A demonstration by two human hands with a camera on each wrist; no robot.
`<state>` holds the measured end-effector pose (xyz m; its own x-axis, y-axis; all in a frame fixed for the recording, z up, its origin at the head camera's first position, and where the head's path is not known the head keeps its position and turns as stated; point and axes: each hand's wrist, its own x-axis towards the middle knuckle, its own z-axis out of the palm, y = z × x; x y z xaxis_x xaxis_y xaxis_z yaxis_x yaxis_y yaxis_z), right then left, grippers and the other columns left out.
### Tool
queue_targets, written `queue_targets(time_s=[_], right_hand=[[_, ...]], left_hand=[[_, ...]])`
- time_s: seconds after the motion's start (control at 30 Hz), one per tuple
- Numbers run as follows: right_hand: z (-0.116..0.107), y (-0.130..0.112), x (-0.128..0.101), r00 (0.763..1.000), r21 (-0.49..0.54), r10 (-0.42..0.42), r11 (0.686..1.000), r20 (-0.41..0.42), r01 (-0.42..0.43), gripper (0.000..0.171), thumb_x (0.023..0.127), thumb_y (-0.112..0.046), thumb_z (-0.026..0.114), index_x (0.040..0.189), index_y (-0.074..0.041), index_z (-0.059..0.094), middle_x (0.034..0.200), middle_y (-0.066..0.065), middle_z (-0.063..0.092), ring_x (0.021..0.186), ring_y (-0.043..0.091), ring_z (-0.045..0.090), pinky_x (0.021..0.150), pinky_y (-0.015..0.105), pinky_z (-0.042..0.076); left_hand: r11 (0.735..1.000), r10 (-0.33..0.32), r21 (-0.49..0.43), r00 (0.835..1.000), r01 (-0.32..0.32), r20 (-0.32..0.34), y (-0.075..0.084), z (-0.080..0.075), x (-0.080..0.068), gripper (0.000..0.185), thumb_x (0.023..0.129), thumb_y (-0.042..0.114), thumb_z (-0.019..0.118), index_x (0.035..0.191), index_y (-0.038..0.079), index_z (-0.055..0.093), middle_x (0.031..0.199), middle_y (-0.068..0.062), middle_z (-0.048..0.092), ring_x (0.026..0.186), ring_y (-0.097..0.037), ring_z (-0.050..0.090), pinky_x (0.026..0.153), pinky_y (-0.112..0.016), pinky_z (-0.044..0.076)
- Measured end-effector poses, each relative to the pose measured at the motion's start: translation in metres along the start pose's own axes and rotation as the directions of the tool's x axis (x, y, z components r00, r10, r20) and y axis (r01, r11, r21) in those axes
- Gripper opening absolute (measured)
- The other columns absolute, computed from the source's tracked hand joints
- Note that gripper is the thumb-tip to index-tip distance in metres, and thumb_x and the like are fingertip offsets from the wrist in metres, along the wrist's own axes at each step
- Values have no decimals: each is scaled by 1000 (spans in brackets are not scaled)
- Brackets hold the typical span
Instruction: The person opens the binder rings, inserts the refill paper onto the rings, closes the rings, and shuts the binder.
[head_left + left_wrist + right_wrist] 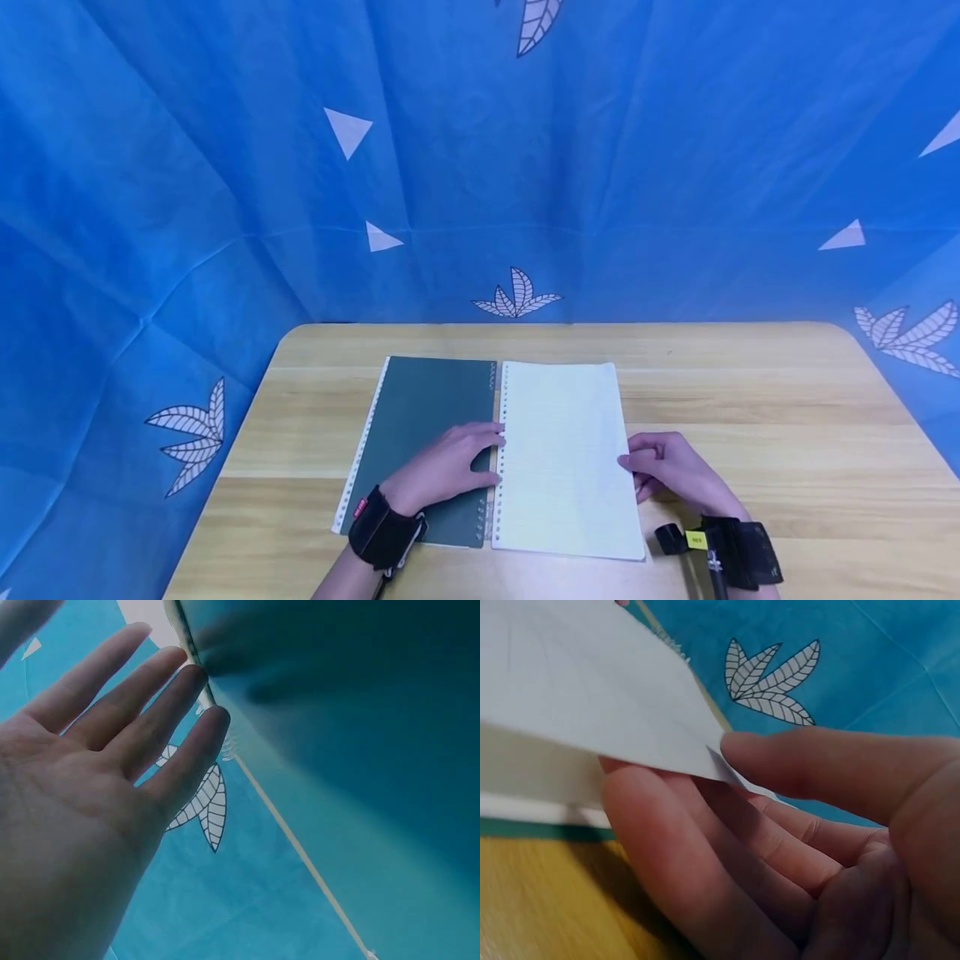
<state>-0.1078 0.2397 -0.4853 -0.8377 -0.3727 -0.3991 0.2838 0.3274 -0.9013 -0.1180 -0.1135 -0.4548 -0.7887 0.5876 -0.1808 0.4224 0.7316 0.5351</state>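
Observation:
An open ring-bound notebook lies in the middle of the wooden table (757,417). Its dark green cover (420,408) is folded out to the left and a white lined page (562,442) faces up on the right. My left hand (480,457) rests flat on the green cover, fingers straight, tips by the ring holes. In the left wrist view that hand (142,727) lies against the cover (360,750). My right hand (637,468) is at the page's right edge. The right wrist view shows its thumb (817,761) above the top sheet (585,697), with its fingers (675,855) beneath, pinching the sheet's edge.
A blue cloth (480,167) printed with white leaves and triangles hangs behind and to both sides of the table. Black straps (382,529) sit on both wrists. Bare wood runs left and right of the notebook.

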Motion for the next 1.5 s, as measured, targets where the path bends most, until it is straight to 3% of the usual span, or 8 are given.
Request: queue_targets(time_s=[0.33,0.87,0.97,1.03,1.13,1.27,1.37,1.5], right_hand=[[1,-4,-3,999,-43,28,999,-17,-29,32,92,-20,68,103,8,58,61,-1,66,53,10,64,56,31,59],[1,-6,-6,991,-102,118,987,-59,-124,26,92,-23,68,90,3,63,66,3,68,53,13,65,49,29,55],[0,-6,-6,991,-108,120,986,-55,-126,26,92,-22,68,89,3,63,66,3,69,54,13,65,50,30,55],[-1,-5,-6,992,-105,118,987,-52,-123,26,92,-23,67,89,3,63,66,3,69,54,13,65,50,30,56],[-2,-5,-5,990,-88,129,987,-54,-133,27,92,-25,67,89,2,63,65,2,68,53,12,64,51,29,55],[-3,-4,-5,990,-77,132,988,-55,-136,30,92,-28,67,89,2,64,64,2,67,52,12,64,51,29,55],[-4,-3,-5,990,-80,127,988,-57,-131,32,92,-30,67,90,2,64,64,2,67,52,12,63,50,30,55],[-4,-3,-5,991,-78,124,989,-55,-128,33,93,-31,67,90,2,64,65,2,68,52,12,63,49,29,54]], left_hand=[[998,-9,58,998,5,68,5,5,-4,67,82,34,79,140,14,53,157,-4,38,145,-28,37,117,-55,31],[995,-19,96,998,13,60,9,9,-9,69,85,34,76,144,11,48,160,-8,33,148,-30,32,118,-56,29],[999,-25,40,1000,25,13,2,3,-10,65,88,35,71,144,11,48,160,-9,34,148,-32,32,118,-60,27],[999,-50,-5,996,50,-71,-6,-6,-11,59,90,33,70,141,10,51,155,-11,41,145,-33,37,117,-59,28],[992,-127,-29,957,124,-261,-23,-23,-16,46,90,27,70,130,8,60,136,-13,60,128,-32,55,109,-52,42],[958,-281,-84,846,273,-453,-50,-45,-27,28,89,16,70,114,4,69,99,-8,70,89,-21,65,79,-37,54],[921,-384,-146,779,361,-495,-70,-57,-35,22,90,13,67,109,1,70,87,-9,68,73,-18,60,64,-30,48],[878,-470,-171,742,446,-478,-92,-62,-44,24,91,12,66,110,-3,69,88,-14,67,71,-20,58,60,-26,43]])
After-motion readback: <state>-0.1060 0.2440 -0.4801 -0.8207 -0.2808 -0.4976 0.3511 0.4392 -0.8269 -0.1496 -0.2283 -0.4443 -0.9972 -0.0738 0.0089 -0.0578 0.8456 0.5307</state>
